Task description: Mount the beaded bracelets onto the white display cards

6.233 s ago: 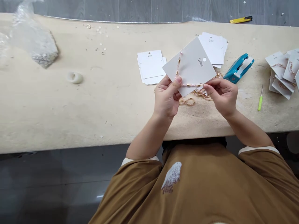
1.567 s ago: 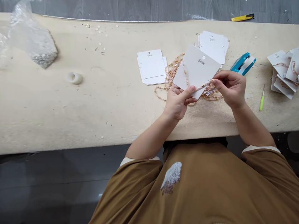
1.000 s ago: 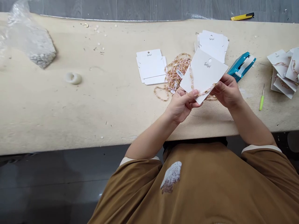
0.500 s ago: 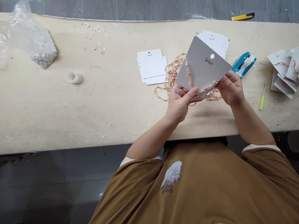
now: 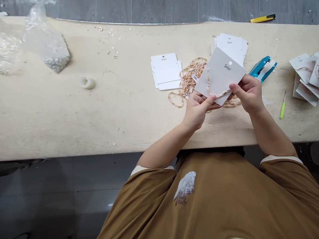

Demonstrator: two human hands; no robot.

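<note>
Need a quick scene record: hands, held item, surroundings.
left hand: grips the lower edge of a white display card, thumb on its face
right hand: holds the card's right side
on card: pink-and-gold beaded strand, lying across the face
near hands: loose beaded chain on the work table
rest: blank card stack, teal stapler, carded strands, green-handled awl, yellow utility knife, plastic bag

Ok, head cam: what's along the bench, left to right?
Plastic bag → white ring-shaped piece → stack of white cards → left hand → display card → right hand → blue stapler → green-handled awl → carded bead strands
</note>
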